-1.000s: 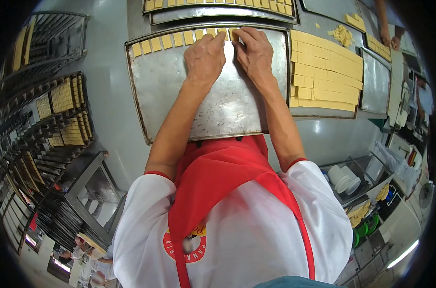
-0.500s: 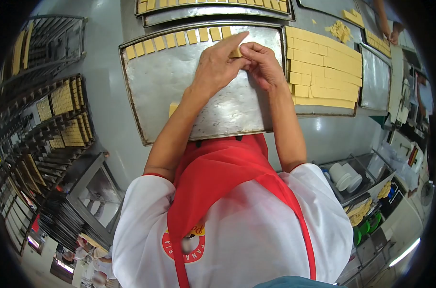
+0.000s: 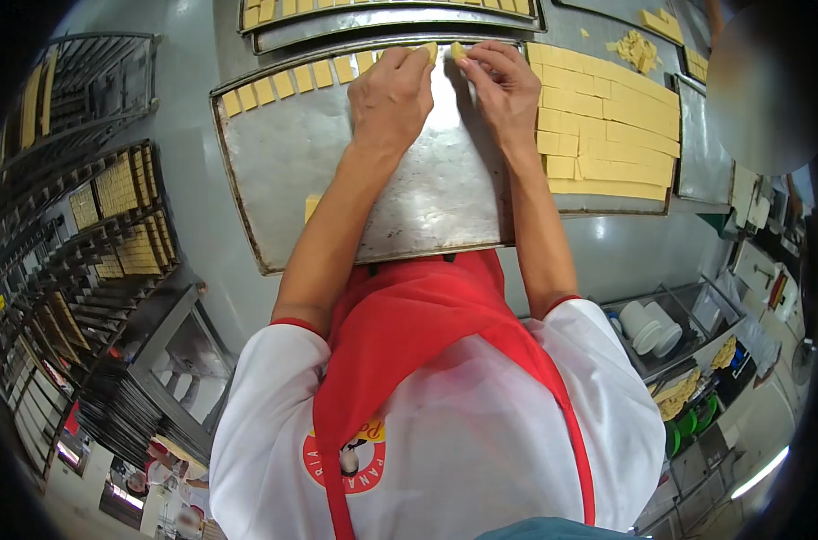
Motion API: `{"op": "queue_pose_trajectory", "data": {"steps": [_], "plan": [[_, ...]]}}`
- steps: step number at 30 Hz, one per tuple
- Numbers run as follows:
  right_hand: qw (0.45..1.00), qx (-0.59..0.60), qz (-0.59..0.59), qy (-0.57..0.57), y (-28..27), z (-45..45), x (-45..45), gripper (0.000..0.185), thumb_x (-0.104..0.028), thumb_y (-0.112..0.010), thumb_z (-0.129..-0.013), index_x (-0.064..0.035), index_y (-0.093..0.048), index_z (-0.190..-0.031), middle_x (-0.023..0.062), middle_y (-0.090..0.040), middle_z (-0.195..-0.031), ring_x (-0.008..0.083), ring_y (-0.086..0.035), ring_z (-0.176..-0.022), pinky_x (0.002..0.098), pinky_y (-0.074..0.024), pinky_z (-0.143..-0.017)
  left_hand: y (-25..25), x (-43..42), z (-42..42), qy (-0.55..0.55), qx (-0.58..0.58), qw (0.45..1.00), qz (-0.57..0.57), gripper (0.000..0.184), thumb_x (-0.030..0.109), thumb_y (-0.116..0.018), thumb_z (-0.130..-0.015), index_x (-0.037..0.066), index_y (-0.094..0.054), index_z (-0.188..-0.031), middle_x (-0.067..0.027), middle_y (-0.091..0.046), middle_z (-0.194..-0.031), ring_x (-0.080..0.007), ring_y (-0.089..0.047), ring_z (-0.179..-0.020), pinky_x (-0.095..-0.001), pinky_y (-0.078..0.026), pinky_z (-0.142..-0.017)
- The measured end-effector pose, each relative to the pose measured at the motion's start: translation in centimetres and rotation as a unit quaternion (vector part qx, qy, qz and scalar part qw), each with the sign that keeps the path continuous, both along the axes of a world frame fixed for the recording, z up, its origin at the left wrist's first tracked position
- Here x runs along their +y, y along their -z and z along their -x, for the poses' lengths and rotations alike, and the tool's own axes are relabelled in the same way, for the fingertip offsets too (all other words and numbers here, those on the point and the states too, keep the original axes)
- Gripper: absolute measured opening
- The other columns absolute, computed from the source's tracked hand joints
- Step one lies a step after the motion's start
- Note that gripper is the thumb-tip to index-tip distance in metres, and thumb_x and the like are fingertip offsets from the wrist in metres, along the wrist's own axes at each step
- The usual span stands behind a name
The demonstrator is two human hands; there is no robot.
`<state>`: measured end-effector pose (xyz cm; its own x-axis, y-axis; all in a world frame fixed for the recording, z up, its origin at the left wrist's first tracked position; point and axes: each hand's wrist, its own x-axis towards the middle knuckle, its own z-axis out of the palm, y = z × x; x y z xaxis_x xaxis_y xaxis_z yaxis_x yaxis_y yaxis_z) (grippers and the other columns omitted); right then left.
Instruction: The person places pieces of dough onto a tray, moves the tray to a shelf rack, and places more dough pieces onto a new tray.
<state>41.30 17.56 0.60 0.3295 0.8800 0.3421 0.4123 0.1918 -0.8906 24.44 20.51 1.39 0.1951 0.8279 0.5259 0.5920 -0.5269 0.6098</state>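
**One piece point(image 3: 431, 53) in left hand point(image 3: 391, 99), one piece point(image 3: 458, 51) in right hand point(image 3: 510, 90)**

Counted in the row point(image 3: 283, 85) on one tray point(image 3: 274, 171): at least eight pieces, any behind the left hand uncountable. Counted just past the left forearm: one loose piece point(image 3: 312, 205). Seen beyond the tray: two far trays point(image 3: 391, 16). Worn: one apron point(image 3: 409, 315).

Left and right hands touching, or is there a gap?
Apart. The head view shows a strip of bare metal tray between the left hand and the right hand, fingertips included.
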Motion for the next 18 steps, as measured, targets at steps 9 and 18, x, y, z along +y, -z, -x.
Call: {"op": "queue_pose_trajectory", "data": {"steps": [9,18], "plan": [[0.960,-0.277,-0.038,-0.033,0.3,-0.7,-0.1,0.017,-0.009,-0.077,-0.083,-0.0078,-0.076,-0.099,0.0087,-0.071,-0.104,0.0318,-0.068,-0.093,0.0402,-0.0546,-0.081,1.5,-1.1,-1.3,0.009,0.107,0.994,0.013,0.006,0.006,-0.070,-0.082,0.008,-0.071,-0.088,-0.0094,-0.063,-0.085,-0.0308,-0.068,-0.073,-0.0442,-0.055,-0.064],[0.949,-0.315,-0.026,-0.020,0.0,-0.4,0.3,0.019,-0.007,-0.076,-0.083,-0.0075,-0.076,-0.102,0.0103,-0.073,-0.107,0.0324,-0.069,-0.097,0.0398,-0.0559,-0.085,2.1,-0.5,-1.6,-0.015,0.113,0.993,0.024,0.015,0.015,-0.074,-0.088,0.013,-0.074,-0.103,-0.0060,-0.066,-0.092,-0.0302,-0.069,-0.079,-0.0433,-0.054,-0.067]]}}
